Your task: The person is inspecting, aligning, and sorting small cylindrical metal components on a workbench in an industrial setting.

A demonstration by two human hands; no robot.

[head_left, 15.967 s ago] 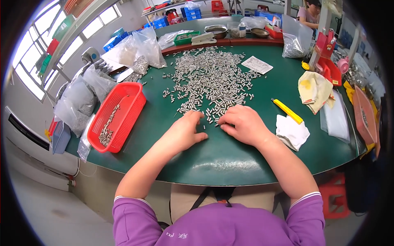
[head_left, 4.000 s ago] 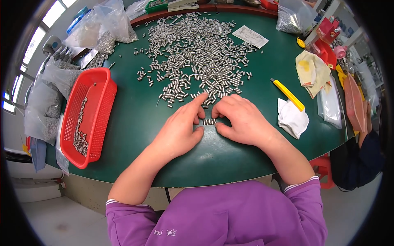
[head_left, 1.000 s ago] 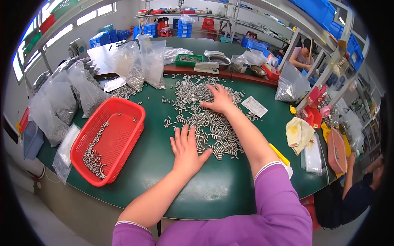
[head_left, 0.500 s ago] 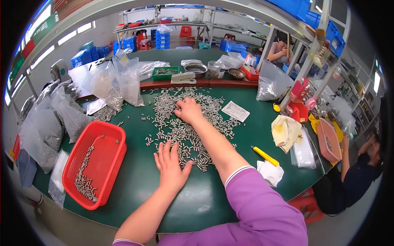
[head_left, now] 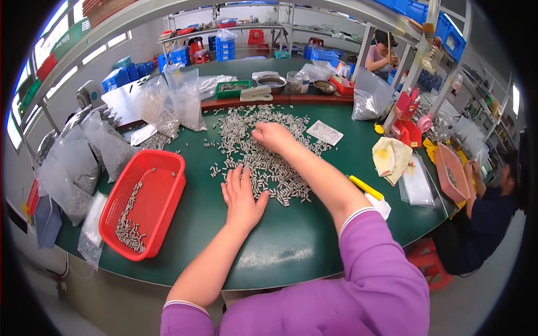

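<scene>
Cylinders [head_left: 288,187]: small, silvery, metal-looking; most lie loose in a broad heap across the centre and upper centre of the frame, on the green table [head_left: 314,243], with a few strays at the heap's left edge.
Red basket [head_left: 154,190]: tilted-looking oblong at left of centre; a modest drift of the same pieces lies along its left side and lower end, a stray or two further up, much of its floor bare.
Done so far: little, I'd judge, if the basket's share is what counts.
Left over: by far the greater part, going by the heap.
Left hand [head_left: 244,204]: at the heap's lower left edge, fingers spread, thumb well out, nothing seen in its grasp; whether the fingertips touch pieces, I can't tell.
Right hand [head_left: 273,136]: over the heap's upper middle, fingers curled down and in; I can't tell from here whether they grip anything.
White slip [head_left: 325,133]: flat, just right of the heap.
Yellow cutter [head_left: 366,187]: right of centre, beside the right forearm, apart from both hands.
</scene>
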